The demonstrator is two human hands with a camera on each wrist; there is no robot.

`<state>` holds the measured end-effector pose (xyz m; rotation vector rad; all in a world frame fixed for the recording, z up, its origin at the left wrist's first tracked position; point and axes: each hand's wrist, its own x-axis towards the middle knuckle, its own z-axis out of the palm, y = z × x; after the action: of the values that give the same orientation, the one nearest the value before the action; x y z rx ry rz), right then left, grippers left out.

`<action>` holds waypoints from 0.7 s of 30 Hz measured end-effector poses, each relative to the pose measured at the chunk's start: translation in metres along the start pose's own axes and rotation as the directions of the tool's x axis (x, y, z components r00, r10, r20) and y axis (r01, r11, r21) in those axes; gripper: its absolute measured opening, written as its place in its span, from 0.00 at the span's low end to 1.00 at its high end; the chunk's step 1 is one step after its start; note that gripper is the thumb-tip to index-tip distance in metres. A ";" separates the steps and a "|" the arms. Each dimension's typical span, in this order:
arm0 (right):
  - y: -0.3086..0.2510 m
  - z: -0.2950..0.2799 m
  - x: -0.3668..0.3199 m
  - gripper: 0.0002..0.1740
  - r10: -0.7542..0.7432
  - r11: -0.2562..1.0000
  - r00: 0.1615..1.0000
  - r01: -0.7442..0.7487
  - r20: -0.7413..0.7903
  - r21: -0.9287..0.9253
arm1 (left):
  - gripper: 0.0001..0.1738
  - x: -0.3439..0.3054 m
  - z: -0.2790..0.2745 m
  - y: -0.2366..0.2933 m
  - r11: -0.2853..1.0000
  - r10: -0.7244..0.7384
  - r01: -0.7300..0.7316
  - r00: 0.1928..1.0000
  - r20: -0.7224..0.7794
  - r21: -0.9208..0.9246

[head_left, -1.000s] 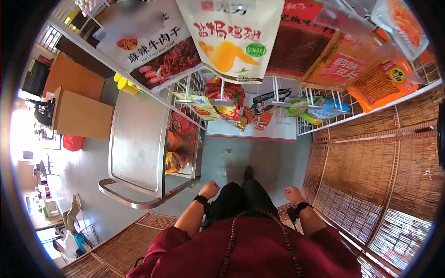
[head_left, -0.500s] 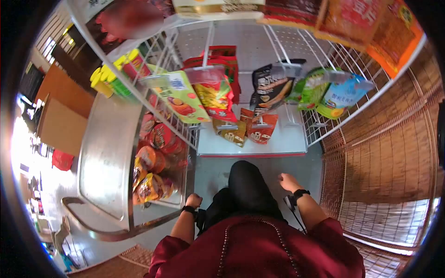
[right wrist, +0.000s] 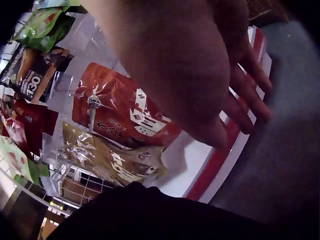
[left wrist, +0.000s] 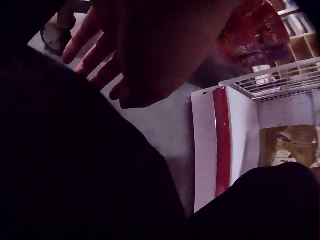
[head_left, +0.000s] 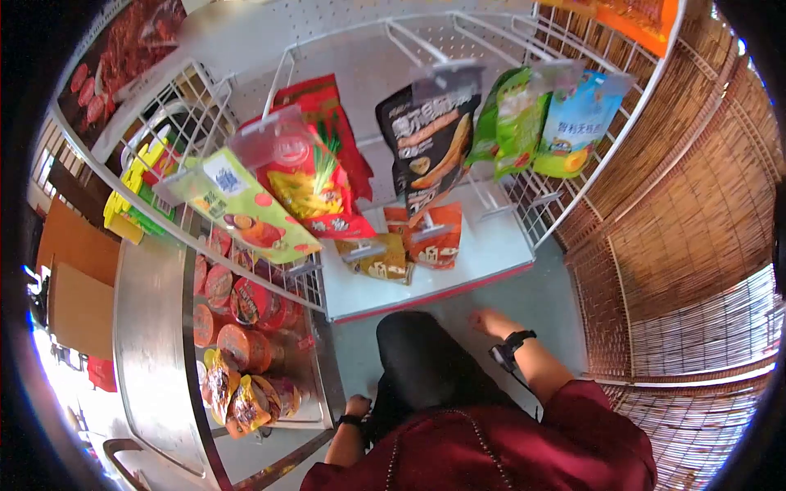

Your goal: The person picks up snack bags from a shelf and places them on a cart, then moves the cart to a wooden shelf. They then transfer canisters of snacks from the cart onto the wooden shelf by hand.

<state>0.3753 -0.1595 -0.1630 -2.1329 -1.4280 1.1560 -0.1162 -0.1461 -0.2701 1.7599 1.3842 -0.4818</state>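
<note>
Beside the person's dark-trousered knee hangs the left hand (head_left: 358,406), low and holding nothing; its fingers (left wrist: 99,60) spread loosely in the left wrist view. Further forward on the other side, the right hand (head_left: 491,322) also holds nothing, near the front edge of the white bottom shelf (head_left: 499,250). In the right wrist view its fingers (right wrist: 247,92) are relaxed. On that shelf stand an orange-red snack bag (head_left: 436,237) and a yellow-brown snack bag (head_left: 381,259). Above them hang a black bag (head_left: 427,139), a red bag (head_left: 307,176) and a pale green bag (head_left: 241,209).
White wire grid sides (head_left: 192,123) enclose the rack. More bags, one green (head_left: 520,123) and one blue (head_left: 583,127), hang at the right. A metal cart (head_left: 155,327) with instant noodle tubs (head_left: 246,350) stands at the left. A woven bamboo screen (head_left: 688,278) borders the right side.
The head view has tilted down and moved closer to the lower hanging bags. The knee has bent forward and the body sunk lower. The right hand has come toward the bottom shelf. Both hands stay without anything.
</note>
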 end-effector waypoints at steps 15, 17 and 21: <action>-0.035 0.013 -0.011 0.20 0.159 0.987 0.973 -0.163 0.167 0.009 | 0.16 -0.027 0.000 0.006 0.834 -0.187 0.131 0.981 -0.051 -0.535; -0.039 0.015 -0.001 0.21 -0.001 0.994 1.000 0.000 -0.003 -0.106 | 0.16 -0.039 -0.010 0.009 0.862 -0.094 -0.032 0.970 -0.222 -0.506; -0.103 -0.011 -0.012 0.20 -0.117 0.984 0.992 0.110 -0.042 -0.143 | 0.15 -0.016 -0.021 -0.004 0.804 -0.140 -0.145 0.896 -0.421 -0.577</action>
<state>0.3187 -0.1221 -0.0842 -2.1247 -1.6291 0.9795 -0.1294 -0.1391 -0.2474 1.3700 1.6157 0.3816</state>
